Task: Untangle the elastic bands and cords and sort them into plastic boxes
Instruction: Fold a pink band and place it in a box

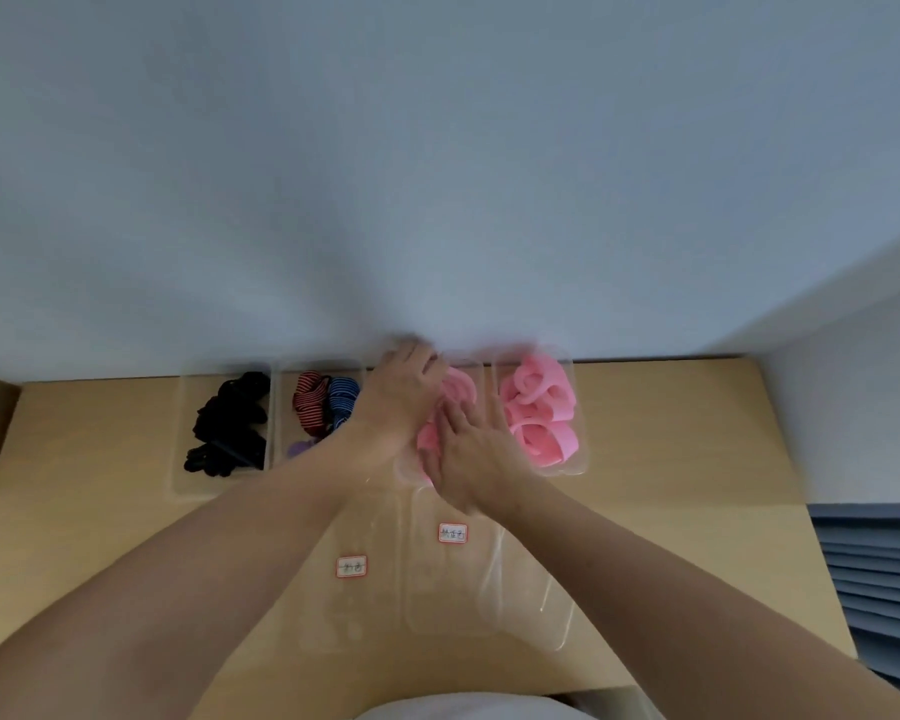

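Four clear plastic boxes stand in a row at the back of the table. The third box (405, 472) holds pink elastic bands (461, 389). Both hands are on them. My left hand (404, 394) lies over the far end of the pink bands, its fingertips hidden and blurred. My right hand (471, 459) presses on the near part with straight fingers. The rightmost box (578, 462) is full of wide pink bands (539, 407). The leftmost box (180, 480) holds black cords (230, 426). The second box (281, 371) holds a red-striped band (307, 402) and a blue-striped band (343, 402).
Clear lids or empty boxes lie on the table in front of me, two of them with red-framed labels (351, 566) (452, 533). The wall runs right behind the row of boxes. The table's right edge (801, 506) drops to a dark slatted surface.
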Motion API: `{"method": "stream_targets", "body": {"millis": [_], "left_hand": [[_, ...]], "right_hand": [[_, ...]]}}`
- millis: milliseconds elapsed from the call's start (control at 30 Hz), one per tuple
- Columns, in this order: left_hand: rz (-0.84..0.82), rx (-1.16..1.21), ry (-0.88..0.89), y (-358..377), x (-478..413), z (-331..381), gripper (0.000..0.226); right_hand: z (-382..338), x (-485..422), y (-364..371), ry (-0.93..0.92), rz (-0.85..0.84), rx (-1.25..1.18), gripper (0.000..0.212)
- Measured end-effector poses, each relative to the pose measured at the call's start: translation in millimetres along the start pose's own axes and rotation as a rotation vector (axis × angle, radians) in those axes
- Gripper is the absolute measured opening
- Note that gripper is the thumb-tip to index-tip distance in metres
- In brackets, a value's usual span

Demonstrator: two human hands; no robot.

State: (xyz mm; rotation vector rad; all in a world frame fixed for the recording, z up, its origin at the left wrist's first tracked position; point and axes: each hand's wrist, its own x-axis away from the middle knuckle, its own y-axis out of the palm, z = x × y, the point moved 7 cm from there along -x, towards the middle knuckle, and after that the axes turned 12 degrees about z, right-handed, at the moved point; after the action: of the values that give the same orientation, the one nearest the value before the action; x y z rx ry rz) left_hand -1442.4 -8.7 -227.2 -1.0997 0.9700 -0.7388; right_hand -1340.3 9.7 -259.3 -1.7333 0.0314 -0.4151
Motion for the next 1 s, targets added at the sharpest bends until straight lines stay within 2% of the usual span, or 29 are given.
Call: {"method": "stream_targets", "body": {"millis": [67,167,300,467,533,600,667,733,800,867,1000], "left_hand": [[0.039,-0.028,0.142,1.7,12.9,3.8,0.03],[-0.185,-0.096,0.25,21.9,35.3,0.8,0.053],[-0.506,-0.269,0.268,40.8,48.4,1.9,0.073],[-0.613,-0.371,0.213,42.2,42.1,6.9,0.071],[-0.596,-0.365,0.219,35.9,35.3,11.6,0.065],[-0.516,-0.28,0.203,25.9,24.8,14.1,0.049],[-0.386,-0.097,0.135,10.0,14.9,10.1,0.041],[-0.271,0.058,0.058,-8.3,11.4,3.5,0.053],[-0.233,0.084,0.007,-21.0,15.9,-0.5,0.059],[-0.225,0.102,-0.066,-29.4,23.6,-2.4,0.061],[-0.202,0.124,-0.157,-46.4,34.5,2.8,0.054]], "right_hand": [[-0.7,-3.0,5.0,-0.002,-0.056,0.045,0.066],[-3.2,-11.2,4.4,0.005,-0.087,0.101,0.067],[-2.9,-16.2,8.9,0.017,-0.193,0.183,0.069],[-1.1,-11.9,10.7,0.038,-0.224,0.202,0.068],[-3.0,-12.9,7.7,0.048,-0.233,0.216,0.068],[-6.2,-15.5,-1.5,0.059,-0.189,0.135,0.067],[-5.3,-17.7,-19.2,0.077,-0.03,-0.001,0.061],[-1.6,-11.3,-39.0,0.071,0.173,-0.061,0.057],[1.6,-0.3,-49.7,0.052,0.297,-0.136,0.057],[9.4,8.6,-53.8,0.058,0.321,-0.22,0.056],[38.5,15.6,-65.2,0.075,0.293,-0.129,0.053]]}}
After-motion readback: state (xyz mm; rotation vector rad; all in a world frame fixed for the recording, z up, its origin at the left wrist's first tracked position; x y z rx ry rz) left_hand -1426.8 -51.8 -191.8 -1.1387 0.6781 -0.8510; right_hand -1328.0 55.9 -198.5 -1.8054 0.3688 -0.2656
